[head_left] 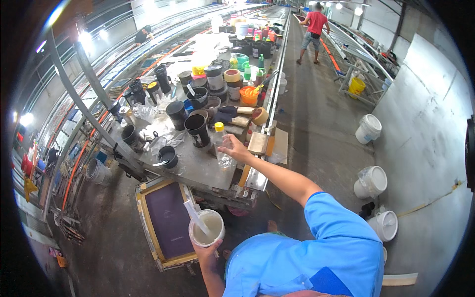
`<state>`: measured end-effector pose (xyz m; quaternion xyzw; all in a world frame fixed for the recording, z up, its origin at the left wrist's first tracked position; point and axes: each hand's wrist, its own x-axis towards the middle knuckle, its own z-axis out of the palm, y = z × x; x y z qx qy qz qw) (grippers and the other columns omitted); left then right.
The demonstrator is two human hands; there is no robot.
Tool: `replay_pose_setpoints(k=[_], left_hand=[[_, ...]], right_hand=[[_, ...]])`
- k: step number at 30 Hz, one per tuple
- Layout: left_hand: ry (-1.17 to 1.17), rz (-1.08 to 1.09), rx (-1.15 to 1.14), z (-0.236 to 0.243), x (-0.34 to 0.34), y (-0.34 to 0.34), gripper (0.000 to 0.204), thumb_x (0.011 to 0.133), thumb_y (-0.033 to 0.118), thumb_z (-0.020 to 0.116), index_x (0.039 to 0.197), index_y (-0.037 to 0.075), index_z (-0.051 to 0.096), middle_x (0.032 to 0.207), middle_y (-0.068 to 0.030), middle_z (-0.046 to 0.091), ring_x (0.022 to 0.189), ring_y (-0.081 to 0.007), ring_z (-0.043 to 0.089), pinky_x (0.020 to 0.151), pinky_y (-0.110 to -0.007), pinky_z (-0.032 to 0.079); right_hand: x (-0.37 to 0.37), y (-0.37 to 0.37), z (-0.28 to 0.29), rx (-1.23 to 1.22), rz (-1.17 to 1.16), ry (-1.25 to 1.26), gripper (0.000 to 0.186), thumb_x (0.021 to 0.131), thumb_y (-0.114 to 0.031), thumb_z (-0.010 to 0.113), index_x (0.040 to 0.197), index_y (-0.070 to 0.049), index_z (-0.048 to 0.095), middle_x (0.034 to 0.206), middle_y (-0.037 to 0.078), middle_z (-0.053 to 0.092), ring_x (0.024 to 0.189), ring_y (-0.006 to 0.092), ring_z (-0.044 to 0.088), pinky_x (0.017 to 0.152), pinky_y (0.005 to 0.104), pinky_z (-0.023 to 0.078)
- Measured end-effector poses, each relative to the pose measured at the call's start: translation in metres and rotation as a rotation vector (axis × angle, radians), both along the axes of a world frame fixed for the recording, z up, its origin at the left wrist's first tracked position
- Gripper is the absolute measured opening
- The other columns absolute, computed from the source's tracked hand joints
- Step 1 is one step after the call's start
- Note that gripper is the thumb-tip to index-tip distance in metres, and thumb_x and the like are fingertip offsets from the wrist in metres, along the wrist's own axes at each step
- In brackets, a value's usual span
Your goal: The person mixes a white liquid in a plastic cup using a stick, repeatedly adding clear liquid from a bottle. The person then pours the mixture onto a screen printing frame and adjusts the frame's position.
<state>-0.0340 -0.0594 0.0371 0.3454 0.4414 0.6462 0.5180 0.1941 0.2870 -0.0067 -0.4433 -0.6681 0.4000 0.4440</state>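
My left hand (207, 251) is wrapped round the lower side of a white plastic tub (221, 234) that holds a pale, cloudy content. A flat whitish stick (196, 216) leans in the tub and sticks out over its rim. My right hand (234, 150) reaches out over the table's near corner, its fingers round a clear plastic bottle (220, 140) with a yellow cap. The bottle is upright, and its base appears to rest on the metal table (198, 171). A tall black tub (197, 132) is just left of the bottle.
A wood-framed screen (166, 218) leans below the table. Tape rolls (260, 117), an orange tub (249, 96) and several ink pots crowd the tabletop. Lidded white buckets (370, 181) line the right wall. Farther up the aisle walks a person in a red shirt (316, 23).
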Motion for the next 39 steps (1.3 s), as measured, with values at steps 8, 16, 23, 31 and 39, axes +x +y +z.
replay_pose_setpoints(k=[8,16,23,31,39], left_hand=[[0.055,0.037,0.053,0.013,-0.007,0.022,0.111,0.061,0.014,0.096,0.155,0.003,0.038,0.149,-0.0116,0.052,0.137,-0.0271,0.053,0.118,-0.044,0.042],[0.177,-0.068,0.041,-0.008,0.01,0.038,0.109,0.067,0.011,0.095,0.156,0.003,0.032,0.15,-0.0118,0.047,0.141,-0.0257,0.048,0.121,-0.043,0.038],[0.195,-0.127,0.046,-0.023,0.012,0.04,0.111,0.068,0.006,0.092,0.159,0.005,0.027,0.151,-0.0115,0.043,0.143,-0.0254,0.046,0.121,-0.042,0.038],[0.165,-0.171,0.106,-0.018,0.021,0.04,0.108,0.071,0.004,0.091,0.158,0.005,0.028,0.152,-0.0104,0.042,0.142,-0.0244,0.046,0.12,-0.042,0.04],[0.206,-0.156,0.094,-0.012,0.02,0.035,0.108,0.071,0.007,0.092,0.158,0.006,0.028,0.153,-0.0102,0.041,0.143,-0.0244,0.045,0.12,-0.042,0.04]], right_hand=[[0.004,-0.082,0.138,0.012,0.656,-0.353,0.08,0.086,-0.061,0.078,0.135,-0.002,0.055,0.121,0.016,0.064,0.114,0.0284,0.063,0.097,0.0405,0.052],[0.016,-0.152,0.234,0.414,0.8,-1.12,0.07,0.075,-0.044,0.089,0.126,-0.001,0.066,0.119,0.013,0.066,0.115,0.0318,0.065,0.097,0.0448,0.053],[-0.026,-0.177,0.258,0.671,0.786,-1.662,0.04,0.073,-0.038,0.088,0.099,-0.009,0.078,0.106,0.005,0.069,0.109,0.0215,0.064,0.092,0.0353,0.05],[-0.041,-0.183,0.259,0.823,0.789,-1.664,0.01,0.083,-0.021,0.078,0.082,-0.011,0.078,0.094,0.003,0.072,0.1,0.0195,0.069,0.083,0.0329,0.054],[-0.042,-0.181,0.265,0.963,0.812,-1.532,0.004,0.082,-0.012,0.077,0.082,-0.008,0.079,0.081,0.006,0.076,0.083,0.0213,0.077,0.073,0.0324,0.06]])
